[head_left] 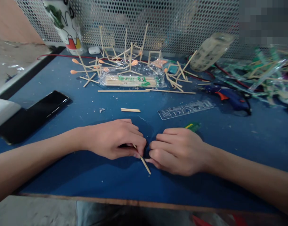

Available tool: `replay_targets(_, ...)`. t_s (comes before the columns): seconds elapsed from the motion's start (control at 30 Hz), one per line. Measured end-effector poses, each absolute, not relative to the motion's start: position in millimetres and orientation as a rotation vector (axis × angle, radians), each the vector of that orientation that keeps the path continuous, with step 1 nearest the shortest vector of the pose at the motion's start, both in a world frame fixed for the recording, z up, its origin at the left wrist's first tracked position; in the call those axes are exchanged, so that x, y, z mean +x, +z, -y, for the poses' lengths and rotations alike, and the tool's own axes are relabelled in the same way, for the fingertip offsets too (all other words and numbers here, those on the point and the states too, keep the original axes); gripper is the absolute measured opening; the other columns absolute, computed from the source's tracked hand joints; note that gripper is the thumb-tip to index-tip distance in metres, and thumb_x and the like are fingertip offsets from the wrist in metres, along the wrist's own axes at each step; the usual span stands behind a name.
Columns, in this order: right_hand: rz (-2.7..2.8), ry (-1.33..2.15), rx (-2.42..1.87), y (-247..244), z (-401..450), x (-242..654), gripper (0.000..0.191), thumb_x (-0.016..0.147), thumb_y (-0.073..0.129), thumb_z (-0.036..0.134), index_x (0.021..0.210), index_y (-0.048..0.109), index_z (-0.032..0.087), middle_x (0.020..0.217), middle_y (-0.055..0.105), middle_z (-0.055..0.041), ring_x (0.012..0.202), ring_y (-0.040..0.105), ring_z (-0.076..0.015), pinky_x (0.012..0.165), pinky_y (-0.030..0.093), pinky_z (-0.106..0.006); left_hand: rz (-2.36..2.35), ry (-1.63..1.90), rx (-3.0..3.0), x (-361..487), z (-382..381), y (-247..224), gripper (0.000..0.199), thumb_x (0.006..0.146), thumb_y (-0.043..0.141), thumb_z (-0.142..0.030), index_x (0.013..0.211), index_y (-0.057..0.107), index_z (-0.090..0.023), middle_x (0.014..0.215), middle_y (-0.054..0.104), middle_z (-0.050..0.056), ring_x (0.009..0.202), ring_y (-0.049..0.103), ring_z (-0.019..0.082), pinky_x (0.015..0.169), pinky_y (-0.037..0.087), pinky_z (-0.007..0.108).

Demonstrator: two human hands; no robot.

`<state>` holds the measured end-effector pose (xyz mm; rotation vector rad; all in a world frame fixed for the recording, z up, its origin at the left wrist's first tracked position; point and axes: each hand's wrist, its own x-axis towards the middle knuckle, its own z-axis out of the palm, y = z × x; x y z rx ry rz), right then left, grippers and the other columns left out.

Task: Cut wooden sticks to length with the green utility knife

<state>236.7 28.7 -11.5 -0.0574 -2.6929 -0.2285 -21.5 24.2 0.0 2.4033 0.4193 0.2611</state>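
Note:
Near the front of the blue table, my left hand (121, 138) is closed, with thumb and forefinger pinching a thin wooden stick (145, 164). The stick slants down toward the table edge, and its upper end is partly hidden in the fingers. Just to the right, my right hand (179, 150) is closed with its fingers curled. Whatever it grips is hidden, though a small pale tip shows by its thumb. A green and yellow object (193, 126) peeks out behind the right hand. Two short sticks (130, 110) lie side by side beyond my left hand.
Behind are a clear ruler (186, 109), a blue glue gun (228, 95), a wrapped stick pack (132, 81) and several stick structures with orange tips (131, 62). A phone (35, 116) lies left. A jar (212, 51), cup (63, 25) and perforated panel (146, 15) stand at the back.

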Motion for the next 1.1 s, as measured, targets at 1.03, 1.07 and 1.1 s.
replay_targets(1.03, 2.719, -0.23, -0.053, -10.1, -28.3, 234.4, 0.035, 0.107, 0.042, 0.019, 0.073, 0.052, 0.024, 0.063, 0.058, 0.0062, 0.055, 0.043, -0.0158, 0.055, 0.032, -0.033, -0.425, 0.248, 2.404, -20.7, -23.2, 0.1, 0.012, 0.106, 0.058, -0.021, 0.098, 0.067, -0.022, 0.095, 0.076, 0.003, 0.092, 0.068, 0.017, 0.086, 0.039, 0.033)
replay_targets(1.07, 2.718, -0.227, -0.053, -10.1, -28.1, 234.4, 0.035, 0.107, 0.043, 0.019, 0.073, 0.053, 0.024, 0.063, 0.057, 0.0062, 0.055, 0.043, -0.0158, 0.055, 0.032, -0.033, -0.424, 0.251, 2.405, -20.6, -23.2, -0.1, 0.012, 0.106, 0.058, -0.021, 0.098, 0.067, -0.022, 0.095, 0.076, 0.003, 0.092, 0.068, 0.017, 0.086, 0.039, 0.033)
replay_targets(1.1, 2.716, -0.225, -0.052, -9.9, -28.0, 234.3, 0.035, 0.107, 0.043, 0.019, 0.073, 0.053, 0.024, 0.062, 0.057, 0.0062, 0.055, 0.042, -0.0159, 0.054, 0.032, -0.033, -0.422, 0.255, 2.407, -20.5, -23.3, -0.4, 0.012, 0.106, 0.058, -0.021, 0.098, 0.067, -0.022, 0.095, 0.076, 0.003, 0.092, 0.069, 0.017, 0.086, 0.039, 0.033)
